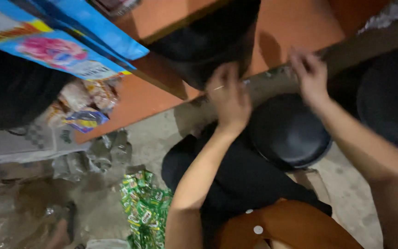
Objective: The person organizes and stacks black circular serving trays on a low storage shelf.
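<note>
The picture is blurred by motion. My left hand [230,99] is raised with its back toward me, fingers against a dark boxy object [203,46] on the orange surface [295,23]. A thin pale sliver shows by its fingertips; whether the hand grips it is unclear. My right hand [309,76] reaches to the grey ledge [272,80], fingers bent down onto it. Between my forearms lies a round black disc-shaped thing [289,131], and black cloth [236,177] lies under my left forearm.
A second round black shape [390,97] sits at the right. Blue printed packets [56,41] hang at upper left above snack bags [84,106]. Green sachets [146,207] and crumpled plastic [93,157] lie on the concrete floor [351,193]. An orange-brown garment with white buttons [282,228] is below.
</note>
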